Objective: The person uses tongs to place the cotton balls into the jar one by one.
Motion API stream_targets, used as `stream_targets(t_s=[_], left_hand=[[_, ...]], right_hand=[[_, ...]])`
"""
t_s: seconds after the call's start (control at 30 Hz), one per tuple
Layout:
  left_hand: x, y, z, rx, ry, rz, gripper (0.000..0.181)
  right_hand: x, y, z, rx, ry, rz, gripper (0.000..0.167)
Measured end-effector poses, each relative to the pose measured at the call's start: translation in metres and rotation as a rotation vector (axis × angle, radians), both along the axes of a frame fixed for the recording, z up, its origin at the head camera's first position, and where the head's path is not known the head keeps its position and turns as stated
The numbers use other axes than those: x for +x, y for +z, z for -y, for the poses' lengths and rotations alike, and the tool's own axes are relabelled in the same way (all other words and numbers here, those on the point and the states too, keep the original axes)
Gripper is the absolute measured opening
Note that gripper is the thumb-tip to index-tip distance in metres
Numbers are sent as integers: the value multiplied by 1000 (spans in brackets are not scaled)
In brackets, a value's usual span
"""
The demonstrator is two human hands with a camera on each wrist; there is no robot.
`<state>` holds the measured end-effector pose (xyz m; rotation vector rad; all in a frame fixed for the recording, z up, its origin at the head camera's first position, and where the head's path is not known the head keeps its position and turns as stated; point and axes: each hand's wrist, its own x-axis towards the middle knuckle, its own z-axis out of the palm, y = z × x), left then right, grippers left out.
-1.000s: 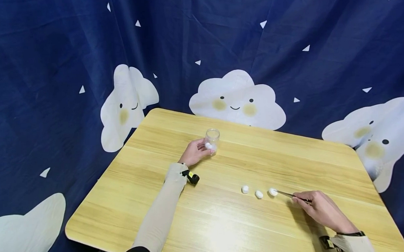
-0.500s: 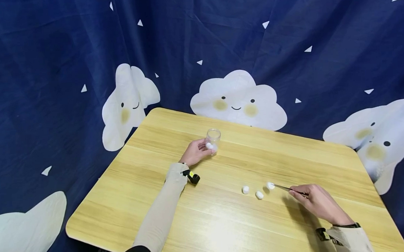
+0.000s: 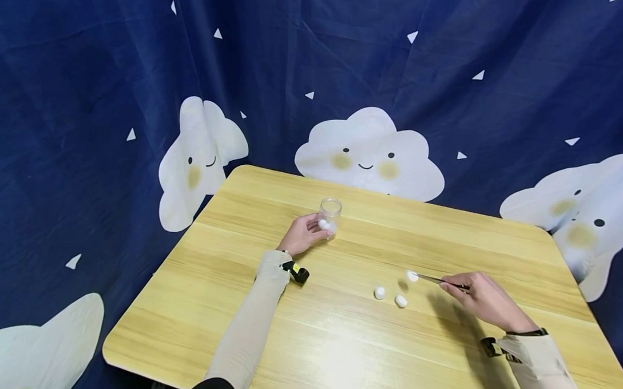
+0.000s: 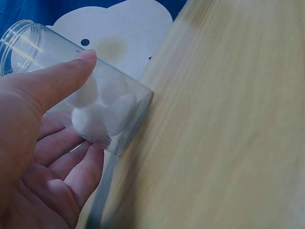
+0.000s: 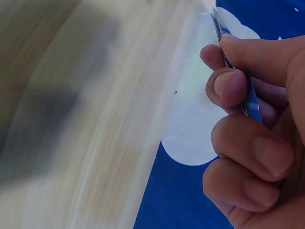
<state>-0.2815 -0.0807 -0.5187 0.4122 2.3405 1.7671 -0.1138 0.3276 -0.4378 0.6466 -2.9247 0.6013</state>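
Observation:
My left hand [image 3: 304, 233] grips a clear open-topped jar [image 3: 331, 208] that stands on the table; in the left wrist view, thumb and fingers curl round its side. Several white cotton balls [image 4: 90, 119] lie at the jar's bottom. My right hand [image 3: 482, 300] pinches metal tweezers [image 3: 438, 280] between thumb and fingers, seen also in the right wrist view. At the tweezers' tips a cotton ball [image 3: 411, 276] hangs above the table, its shadow apart from it. Two more cotton balls, a left one [image 3: 379, 293] and a right one [image 3: 400, 301], rest on the wood nearby.
The light wooden table [image 3: 233, 311] has rounded corners. Behind it hangs a dark blue curtain [image 3: 265, 59] printed with white clouds and small triangles. A small black camera [image 3: 296, 273] is strapped to the left wrist, another black camera [image 3: 492, 347] to the right.
My right hand has lifted the cotton ball off the table with the tweezers and moved it up and leftward toward the jar. The left hand and jar stay in place.

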Motion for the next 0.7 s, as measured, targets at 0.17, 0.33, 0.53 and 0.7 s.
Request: stream_targets(t_s=[0.17,0.33,0.53,0.7], left_hand=[[0,-1,0,-2,1,-6,62],[1,0,0,-11,11,-6,61],[1,0,0,4,12,0,60],[0,-2,0,6,12,1,61]], right_hand=[[-7,0,3,-7,16,-2,14],[-14,2,7,-22,33,-3,13],[-22,8,13,-50,60,33,15],[-29,10,17,-33,57,46,18]])
